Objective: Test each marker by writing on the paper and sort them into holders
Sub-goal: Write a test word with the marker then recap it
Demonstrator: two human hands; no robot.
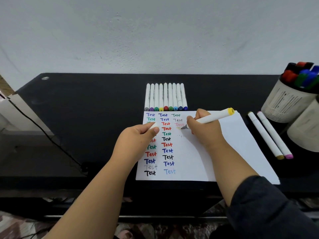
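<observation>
Currently the yellow marker [213, 116], pinched in the right hand [202, 128], is being tested on the paper [229, 140] while its cap [155, 125] is gripped by the left hand [138, 137]; recapping and sorting are likely called for next.

paper [224, 144] — "Test" handwritten repeatedly, many colours | marker cap numbers — unreadable

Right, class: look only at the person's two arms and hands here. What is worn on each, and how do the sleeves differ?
The left hand and its forearm are bare, with no sleeve in view. The right hand is bare too, but a dark, navy-grey sleeve of soft fabric covers that arm from below the wrist. No rings, watch, gloves or markings show on either hand.
</observation>
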